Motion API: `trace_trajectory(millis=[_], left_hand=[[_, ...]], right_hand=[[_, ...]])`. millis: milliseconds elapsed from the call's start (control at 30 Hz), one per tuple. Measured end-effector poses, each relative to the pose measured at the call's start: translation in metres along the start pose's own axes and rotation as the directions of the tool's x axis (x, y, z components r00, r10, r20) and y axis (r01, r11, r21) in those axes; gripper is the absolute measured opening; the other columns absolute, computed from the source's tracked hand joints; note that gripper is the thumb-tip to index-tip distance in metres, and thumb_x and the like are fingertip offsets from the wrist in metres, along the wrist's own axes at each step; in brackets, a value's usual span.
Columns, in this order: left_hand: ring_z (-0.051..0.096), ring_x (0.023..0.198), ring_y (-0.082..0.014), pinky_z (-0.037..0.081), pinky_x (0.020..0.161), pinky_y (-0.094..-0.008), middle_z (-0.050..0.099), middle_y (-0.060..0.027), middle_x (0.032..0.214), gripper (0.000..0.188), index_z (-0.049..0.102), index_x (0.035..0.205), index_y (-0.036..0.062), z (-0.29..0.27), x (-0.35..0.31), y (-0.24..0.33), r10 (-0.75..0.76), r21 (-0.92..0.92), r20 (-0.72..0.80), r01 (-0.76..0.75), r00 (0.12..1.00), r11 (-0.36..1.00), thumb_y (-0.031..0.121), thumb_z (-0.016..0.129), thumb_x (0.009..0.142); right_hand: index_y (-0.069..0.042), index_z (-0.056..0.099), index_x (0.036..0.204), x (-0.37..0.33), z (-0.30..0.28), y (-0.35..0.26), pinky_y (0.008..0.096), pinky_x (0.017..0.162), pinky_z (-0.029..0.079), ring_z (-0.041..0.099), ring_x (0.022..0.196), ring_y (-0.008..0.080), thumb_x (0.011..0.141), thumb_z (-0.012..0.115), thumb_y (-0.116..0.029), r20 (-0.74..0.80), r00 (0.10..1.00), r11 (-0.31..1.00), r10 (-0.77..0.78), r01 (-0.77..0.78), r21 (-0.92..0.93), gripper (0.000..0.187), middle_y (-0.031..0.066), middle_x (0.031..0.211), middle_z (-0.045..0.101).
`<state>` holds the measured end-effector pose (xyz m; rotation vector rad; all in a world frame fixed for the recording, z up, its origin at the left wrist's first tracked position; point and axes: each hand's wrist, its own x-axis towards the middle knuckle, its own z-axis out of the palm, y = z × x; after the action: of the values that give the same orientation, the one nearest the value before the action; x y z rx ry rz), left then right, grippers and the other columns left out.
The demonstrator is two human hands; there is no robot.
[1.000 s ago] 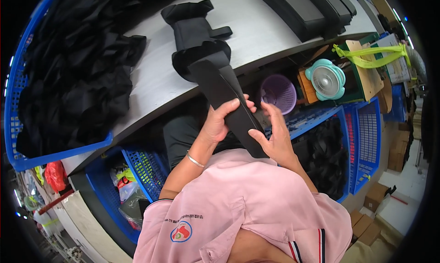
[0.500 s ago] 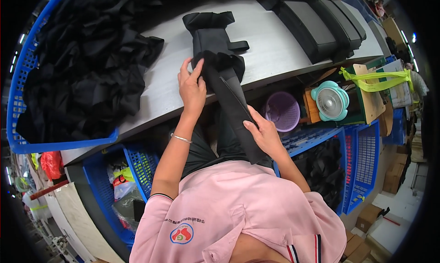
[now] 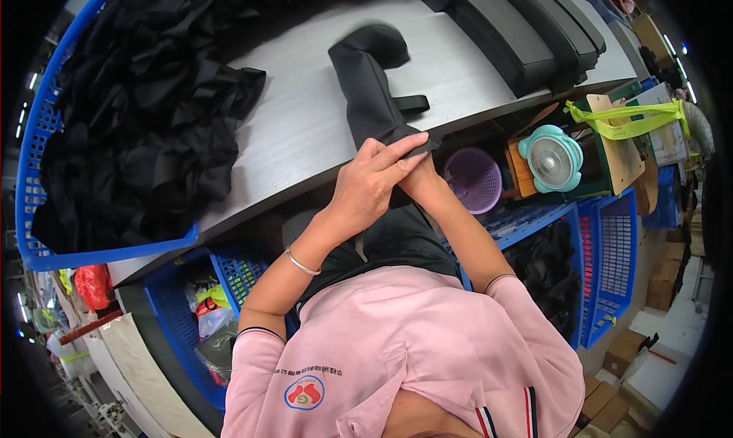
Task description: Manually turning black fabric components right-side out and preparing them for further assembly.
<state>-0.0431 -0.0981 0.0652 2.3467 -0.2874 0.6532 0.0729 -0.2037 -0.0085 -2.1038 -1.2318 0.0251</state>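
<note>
A long black fabric sleeve (image 3: 363, 95) lies across the table's front edge, its far end curled over to the right and a small loop sticking out of its side. At its near end both my hands meet. My left hand (image 3: 365, 182) lies over that end with two fingers stretched across it, pressing the fabric against the other hand. My right hand (image 3: 421, 182) is underneath at the same end; its fingers are mostly hidden by the cloth and the left hand, but it appears to grip the fabric.
A blue basket (image 3: 114, 251) heaped with black fabric (image 3: 153, 125) stands on the left of the grey table (image 3: 290, 133). Finished-looking black padded pieces (image 3: 504, 41) lie at the far right. Below are a purple bin (image 3: 473, 182), a turquoise fan (image 3: 550, 157) and more blue crates (image 3: 611, 262).
My left hand has moved right and nearer to me, meeting the right hand, which has moved up. The strip that hung toward my lap no longer shows; the sleeve's far end has curled over.
</note>
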Motion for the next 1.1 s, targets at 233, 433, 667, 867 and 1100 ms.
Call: trace_trajectory(millis=[233,433,667,867,1100], left_hand=[[0.048,0.131,-0.0321,0.051,0.096,-0.0372,0.039,-0.0206,0.151,0.074,0.043,0.146,0.0002,-0.009,-0.042,0.021,-0.106,-0.073,-0.287,0.089,0.952,0.993,0.003,0.074,0.079],[0.038,0.137,-0.0336,0.044,0.101,-0.0393,0.035,-0.0204,0.154,0.081,0.038,0.148,0.0009,0.015,-0.066,0.018,-0.327,-0.065,-0.453,0.335,0.83,0.94,-0.001,0.067,0.073],[0.049,0.121,-0.0315,0.043,0.099,-0.0392,0.045,-0.0154,0.141,0.079,0.047,0.143,0.0051,0.027,-0.035,0.023,-0.416,-0.103,-0.534,0.431,0.736,0.896,-0.005,0.069,0.068],[0.055,0.072,-0.0101,0.046,0.06,-0.0221,0.062,-0.0056,0.111,0.061,0.072,0.118,0.0103,0.029,-0.028,0.029,-0.415,-0.298,-0.57,0.292,0.709,0.909,-0.021,0.057,0.068],[0.057,0.076,-0.0122,0.048,0.06,-0.0238,0.064,-0.0057,0.105,0.06,0.073,0.114,0.0085,0.02,-0.027,0.038,-0.372,-0.282,-0.563,0.252,0.738,0.926,-0.022,0.058,0.065]], right_hand=[[-0.002,0.057,0.126,-0.031,0.032,0.011,0.0394,0.094,0.05,0.062,0.112,0.0285,0.092,0.063,-0.009,-0.232,0.939,0.722,0.253,-0.024,0.691,0.035,0.0136,0.121,0.064],[-0.005,0.05,0.138,-0.022,0.008,-0.009,0.0396,0.1,0.05,0.058,0.116,0.0222,0.096,0.065,-0.015,0.103,0.746,-0.074,0.658,-0.072,0.995,0.046,0.0083,0.129,0.058],[-0.004,0.053,0.132,-0.016,-0.025,-0.05,0.0424,0.086,0.058,0.065,0.102,0.0236,0.094,0.069,-0.021,0.22,0.671,-0.154,0.708,-0.157,0.976,0.045,0.0109,0.119,0.062],[-0.004,0.055,0.128,-0.027,-0.021,-0.045,0.0431,0.087,0.059,0.065,0.102,0.025,0.094,0.068,-0.023,0.115,0.704,-0.073,0.701,-0.09,0.993,0.041,0.0122,0.118,0.063],[-0.003,0.055,0.129,-0.03,-0.009,-0.034,0.0422,0.091,0.057,0.064,0.105,0.0248,0.097,0.063,-0.025,0.072,0.732,-0.07,0.677,-0.033,0.997,0.041,0.0122,0.12,0.063]])
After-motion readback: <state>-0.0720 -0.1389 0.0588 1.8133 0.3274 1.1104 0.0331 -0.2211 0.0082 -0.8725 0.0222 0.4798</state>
